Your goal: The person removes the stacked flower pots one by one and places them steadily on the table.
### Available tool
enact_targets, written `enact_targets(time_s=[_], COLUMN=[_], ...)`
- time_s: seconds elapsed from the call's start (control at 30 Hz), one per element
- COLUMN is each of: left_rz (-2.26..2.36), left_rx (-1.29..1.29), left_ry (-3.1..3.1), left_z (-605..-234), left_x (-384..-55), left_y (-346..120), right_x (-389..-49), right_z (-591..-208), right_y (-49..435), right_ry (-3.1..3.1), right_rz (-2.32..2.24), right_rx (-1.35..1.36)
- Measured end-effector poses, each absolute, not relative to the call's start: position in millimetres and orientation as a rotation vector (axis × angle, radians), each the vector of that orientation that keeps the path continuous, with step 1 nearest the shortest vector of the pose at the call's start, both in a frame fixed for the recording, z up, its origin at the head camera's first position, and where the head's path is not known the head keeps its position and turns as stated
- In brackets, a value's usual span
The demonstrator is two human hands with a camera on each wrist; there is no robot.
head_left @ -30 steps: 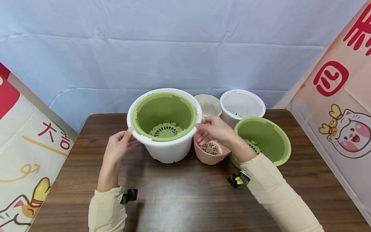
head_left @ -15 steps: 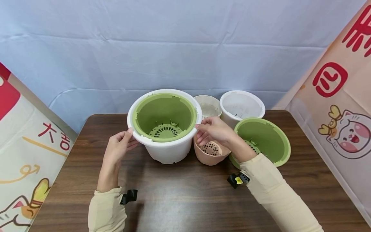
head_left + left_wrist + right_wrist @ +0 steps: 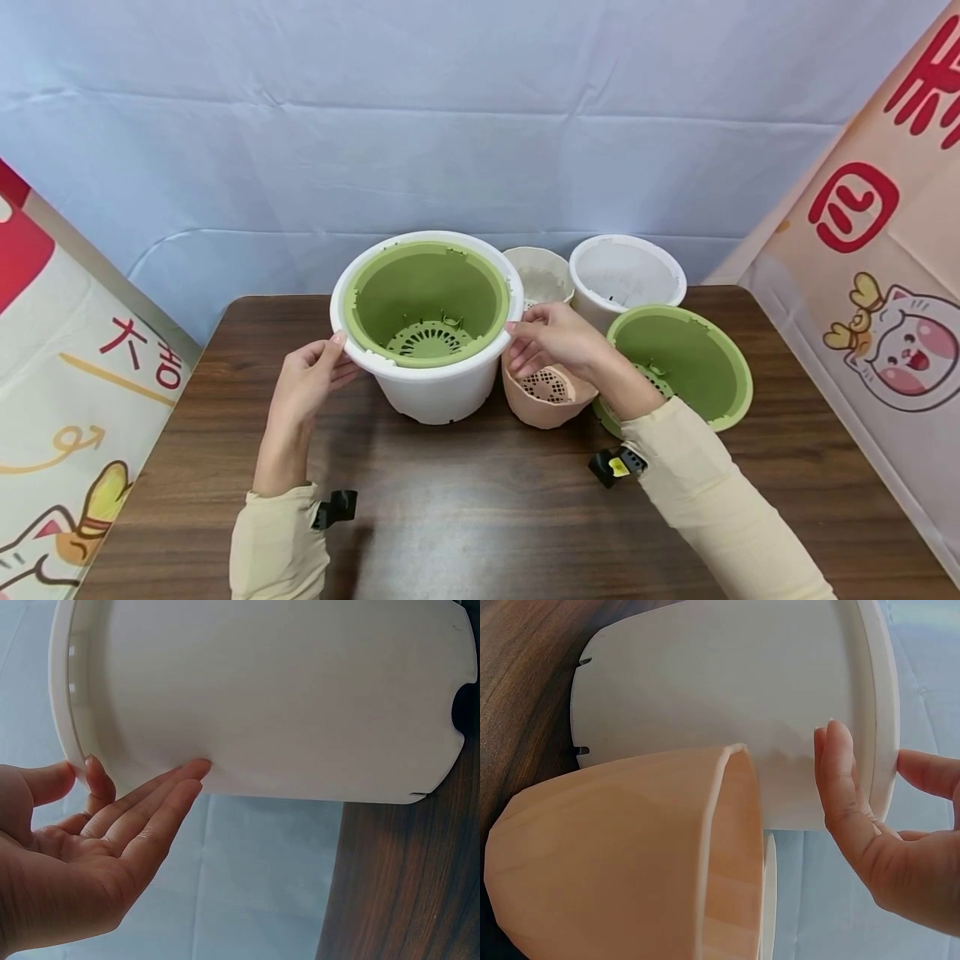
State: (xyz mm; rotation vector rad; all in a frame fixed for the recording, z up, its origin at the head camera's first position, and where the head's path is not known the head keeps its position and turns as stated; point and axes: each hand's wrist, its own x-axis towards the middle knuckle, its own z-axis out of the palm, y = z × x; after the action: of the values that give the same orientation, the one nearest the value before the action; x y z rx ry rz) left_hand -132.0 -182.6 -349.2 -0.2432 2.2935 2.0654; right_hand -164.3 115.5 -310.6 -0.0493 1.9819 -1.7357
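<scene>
A large white flower pot [image 3: 437, 397] stands upright at the back of the table, with a green flower pot [image 3: 442, 279] nested inside it. My left hand [image 3: 309, 375] pinches the white rim at its left front. In the left wrist view, the thumb and index finger meet at the rim while the other fingers [image 3: 154, 806] reach along the outer wall. On the opposite side, my right hand [image 3: 553, 337] pinches the same rim between thumb and curled fingers. The slotted floor of the green pot shows from above.
Right of the nested pots, a peach pot [image 3: 545, 412] stands before a cream pot [image 3: 542, 265], beneath my right hand. Farther right are a smaller white pot [image 3: 626, 271] and a tilted green pot [image 3: 693, 358]. Cloth [image 3: 337, 167] hangs behind the wooden table [image 3: 450, 517].
</scene>
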Motion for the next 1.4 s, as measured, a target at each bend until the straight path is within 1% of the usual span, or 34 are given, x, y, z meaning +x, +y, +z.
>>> enact_targets(time_s=[1.4], left_rz=[2.032], left_rx=[-0.245], left_ry=[2.308], left_z=[-347.5], left_x=[-131.3], left_y=[-182.4], right_x=[-164.4], right_z=[-313.1], right_y=[116.4], right_ry=[1.974], right_rz=[-1.738], right_rx=[-0.06])
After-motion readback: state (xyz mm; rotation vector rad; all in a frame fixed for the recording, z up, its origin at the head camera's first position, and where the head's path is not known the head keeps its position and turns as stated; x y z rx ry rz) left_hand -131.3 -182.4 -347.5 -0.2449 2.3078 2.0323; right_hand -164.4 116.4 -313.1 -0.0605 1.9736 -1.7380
